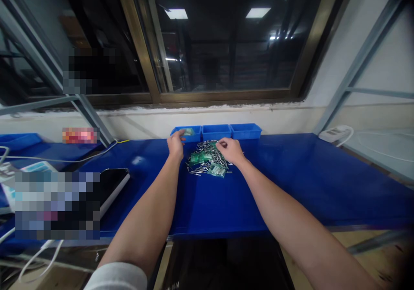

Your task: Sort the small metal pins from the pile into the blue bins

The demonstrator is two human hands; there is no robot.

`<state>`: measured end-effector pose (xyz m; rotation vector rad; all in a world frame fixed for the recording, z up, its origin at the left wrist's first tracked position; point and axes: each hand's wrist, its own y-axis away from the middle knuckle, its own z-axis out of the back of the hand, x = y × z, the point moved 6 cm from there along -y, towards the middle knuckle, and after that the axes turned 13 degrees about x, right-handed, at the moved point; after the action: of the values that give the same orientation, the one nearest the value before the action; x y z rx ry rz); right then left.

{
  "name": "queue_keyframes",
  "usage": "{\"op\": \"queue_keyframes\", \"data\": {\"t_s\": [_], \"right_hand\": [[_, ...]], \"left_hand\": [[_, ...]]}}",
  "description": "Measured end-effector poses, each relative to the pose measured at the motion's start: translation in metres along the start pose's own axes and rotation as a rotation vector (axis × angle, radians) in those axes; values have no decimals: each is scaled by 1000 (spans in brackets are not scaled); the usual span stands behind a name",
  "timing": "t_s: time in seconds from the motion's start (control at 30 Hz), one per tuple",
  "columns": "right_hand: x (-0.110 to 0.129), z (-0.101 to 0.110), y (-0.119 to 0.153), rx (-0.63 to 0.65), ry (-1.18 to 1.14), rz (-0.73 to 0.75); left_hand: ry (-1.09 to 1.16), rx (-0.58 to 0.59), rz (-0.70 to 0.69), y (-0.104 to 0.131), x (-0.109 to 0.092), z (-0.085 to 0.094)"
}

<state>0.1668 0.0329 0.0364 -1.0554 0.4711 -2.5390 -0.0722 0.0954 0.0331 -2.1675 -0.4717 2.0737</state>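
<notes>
My left hand [176, 145] is at the left blue bin [196, 137], its fingers closed on the edge of a small green clear plastic bag [188, 132] at the bin's opening. My right hand [230, 150] reaches over the right side of a heap of thin shiny metal pins [203, 168], its fingertips pinched together. What those fingertips hold, if anything, is too small to make out. Within the heap lie more small green plastic bags, one [217, 170] at the front with pale pieces inside and another [200, 157] near the middle.
Two more blue bins, a middle one [216, 131] and a right one [246, 131], stand along the back of the blue table [291, 178]. A white power strip [335, 132] sits at the far right. At left lie a dark flat device [113, 182] and white cables [64, 159].
</notes>
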Motion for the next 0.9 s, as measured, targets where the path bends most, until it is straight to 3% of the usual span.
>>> {"op": "queue_keyframes", "data": {"t_s": [0.13, 0.3, 0.4, 0.5, 0.63, 0.8, 0.9], "right_hand": [[-2, -3, -2, 23, 39, -12], [-1, -2, -1, 85, 104, -35], [4, -4, 0, 136, 208, -2], [10, -12, 3, 222, 297, 77], [13, -26, 5, 333, 373, 77], [17, -26, 5, 342, 410, 79], [17, -24, 4, 328, 414, 98]], "left_hand": [[124, 135, 58, -3, 4, -17], [11, 224, 84, 7, 3, -28], [-129, 253, 61, 13, -1, -29], [-417, 304, 18, 18, -5, -35], [-817, 473, -97, 31, -1, -57], [-977, 671, -210, 47, 6, -80], [-1020, 694, -191, 47, 8, -81]]}}
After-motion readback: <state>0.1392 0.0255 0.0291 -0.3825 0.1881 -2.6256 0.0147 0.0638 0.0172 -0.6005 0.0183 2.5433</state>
